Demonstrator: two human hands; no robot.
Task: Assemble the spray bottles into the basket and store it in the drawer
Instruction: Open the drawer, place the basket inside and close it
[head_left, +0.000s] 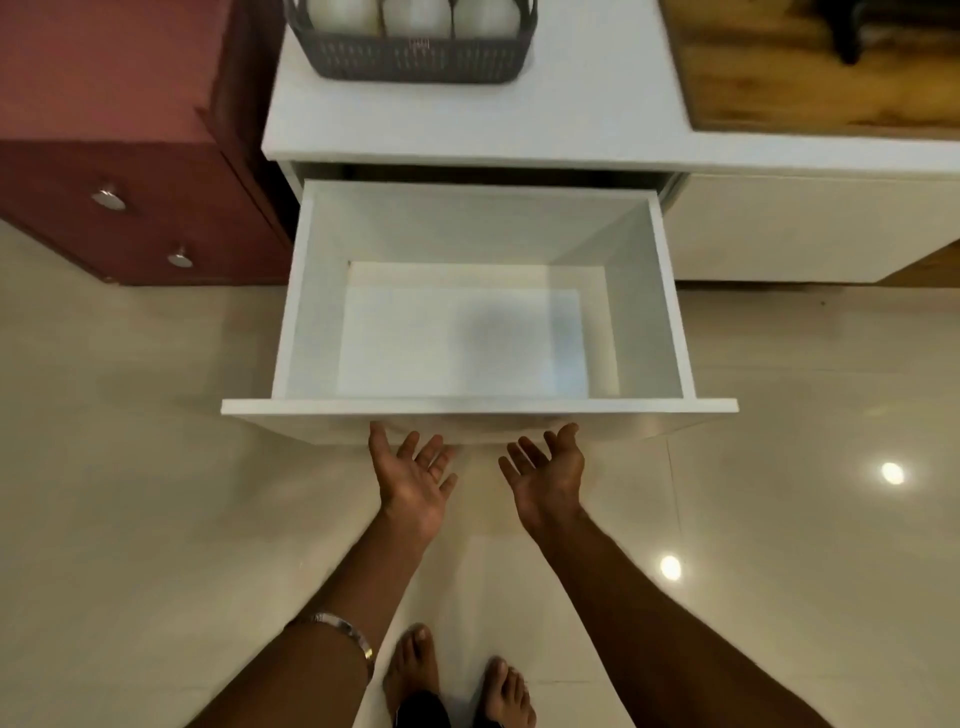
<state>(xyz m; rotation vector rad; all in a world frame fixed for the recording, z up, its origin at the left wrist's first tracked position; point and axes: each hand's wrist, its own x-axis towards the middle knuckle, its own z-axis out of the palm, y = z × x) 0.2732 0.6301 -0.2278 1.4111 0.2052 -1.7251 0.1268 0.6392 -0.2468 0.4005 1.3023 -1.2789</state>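
A white drawer stands pulled far out from under a white desk, its inside bare and its front panel nearest the person. Just below that front panel, the left hand and the right hand are held palm up, side by side with a small gap between them, and neither holds anything. The fingers of the left hand are spread and lightly bent, its thumb reaching up to the lower edge of the drawer front; whether it touches the panel cannot be told. The right hand's fingers are likewise loose and apart, tips pointing toward the drawer. On the desk, behind the drawer and well apart from both hands, sits a dark grey slotted basket with three white rounded spray bottles standing in a row inside it; their tops are cut off by the frame edge. A metal bangle circles the left forearm. To the left stands a red cabinet with two round metal knobs. Bare feet rest on the glossy tiled floor.
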